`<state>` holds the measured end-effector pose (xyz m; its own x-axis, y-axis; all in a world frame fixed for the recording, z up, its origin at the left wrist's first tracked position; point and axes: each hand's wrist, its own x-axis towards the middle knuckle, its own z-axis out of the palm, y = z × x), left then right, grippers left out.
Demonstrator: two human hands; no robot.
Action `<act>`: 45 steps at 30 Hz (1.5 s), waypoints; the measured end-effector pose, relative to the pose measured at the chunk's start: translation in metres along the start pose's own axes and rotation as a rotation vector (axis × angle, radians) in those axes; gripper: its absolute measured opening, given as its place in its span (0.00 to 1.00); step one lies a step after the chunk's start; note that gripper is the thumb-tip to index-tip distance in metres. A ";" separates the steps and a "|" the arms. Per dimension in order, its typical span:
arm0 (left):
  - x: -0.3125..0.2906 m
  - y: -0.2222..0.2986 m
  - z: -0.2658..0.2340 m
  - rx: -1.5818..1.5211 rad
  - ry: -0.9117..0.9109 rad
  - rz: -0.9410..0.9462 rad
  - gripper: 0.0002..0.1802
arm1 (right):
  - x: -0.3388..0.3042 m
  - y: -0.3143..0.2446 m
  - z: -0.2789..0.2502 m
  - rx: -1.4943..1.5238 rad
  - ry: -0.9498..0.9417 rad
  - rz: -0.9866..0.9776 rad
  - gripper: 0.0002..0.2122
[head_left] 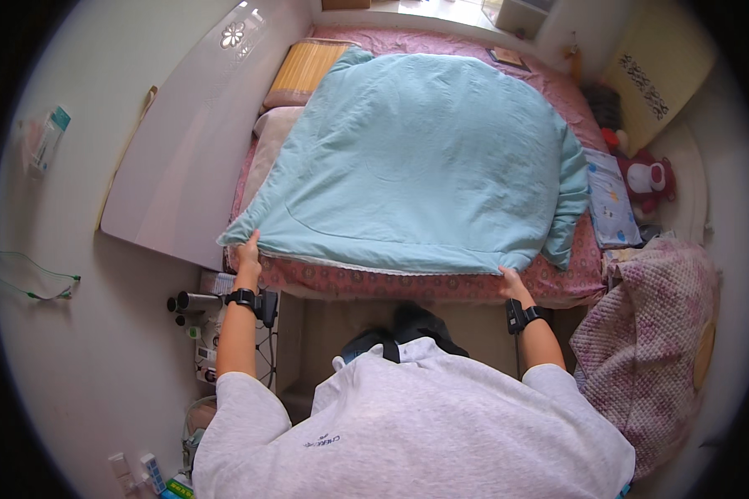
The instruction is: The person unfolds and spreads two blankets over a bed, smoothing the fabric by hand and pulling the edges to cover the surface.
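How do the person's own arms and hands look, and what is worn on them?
The sleeves are short and light grey. Each side has a black wrist strap carrying a boxy black device. The left hand and right hand wear no gloves.

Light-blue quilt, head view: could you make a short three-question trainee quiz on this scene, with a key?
1. Which part of the light-blue quilt do the left hand and right hand hold? A) far edge B) near edge C) middle
2. True or false: some pink patterned sheet shows beyond the quilt.
3. Fill in: in the picture, the red plush toy is to the quilt's ____.

Key: 1 B; 2 true; 3 right.
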<state>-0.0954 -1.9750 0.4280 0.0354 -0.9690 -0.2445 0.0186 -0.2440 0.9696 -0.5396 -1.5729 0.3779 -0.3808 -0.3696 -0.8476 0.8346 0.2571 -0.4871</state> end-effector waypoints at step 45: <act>0.336 0.135 0.384 -0.210 -0.532 -0.225 0.13 | 0.206 -0.486 0.219 0.111 -0.011 -0.472 0.11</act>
<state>-0.4650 -2.3481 0.4808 -0.4952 -0.7942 -0.3522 0.1657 -0.4843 0.8591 -0.9362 -1.9693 0.4863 -0.7245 -0.4320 -0.5371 0.6095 -0.0377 -0.7919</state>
